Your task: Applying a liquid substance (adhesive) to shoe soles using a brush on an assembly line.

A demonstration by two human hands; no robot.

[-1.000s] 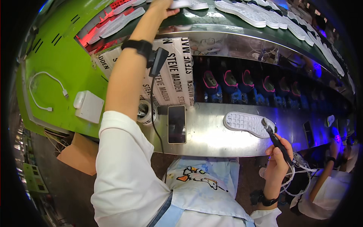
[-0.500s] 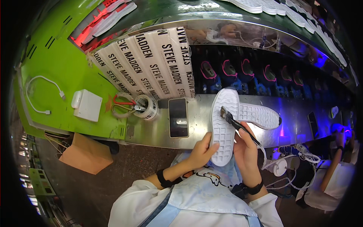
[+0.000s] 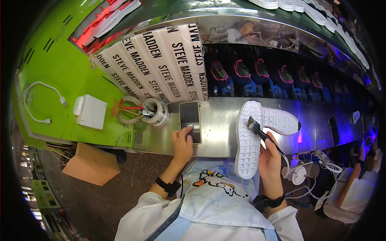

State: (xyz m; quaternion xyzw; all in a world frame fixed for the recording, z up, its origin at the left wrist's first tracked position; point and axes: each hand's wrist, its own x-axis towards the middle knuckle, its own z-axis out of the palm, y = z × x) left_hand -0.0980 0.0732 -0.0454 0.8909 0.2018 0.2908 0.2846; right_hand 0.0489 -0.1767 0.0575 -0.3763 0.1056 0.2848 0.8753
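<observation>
From the head camera, here's the left hand (image 3: 183, 143) out over the smartphone (image 3: 189, 120), curled loosely with fingertips at the screen, grasping nothing; whether they press the glass, I can't tell. The phone lies flat on the metal bench (image 3: 217, 136).

Over to the right hand (image 3: 270, 158), and it's doing double duty: gripping the black-handled brush (image 3: 262, 135) and supporting the white shoe sole (image 3: 248, 154) at its right edge. The sole stands lengthwise before the apron (image 3: 217, 201), grid tread showing, brush bristles over its upper part. Just behind it, a second white sole (image 3: 283, 121) lies tread-up on the bench; whether the two touch is hard to say.

Left of the phone, red-handled scissors (image 3: 132, 107) poke out beside a round white container (image 3: 160, 116), and a printed cardboard box (image 3: 161, 60) stands behind. Further back, dark shoes with pink collars (image 3: 261, 70) line the lower shelf, with more white soles (image 3: 321, 18) along the green belt (image 3: 341, 36) above.
</observation>
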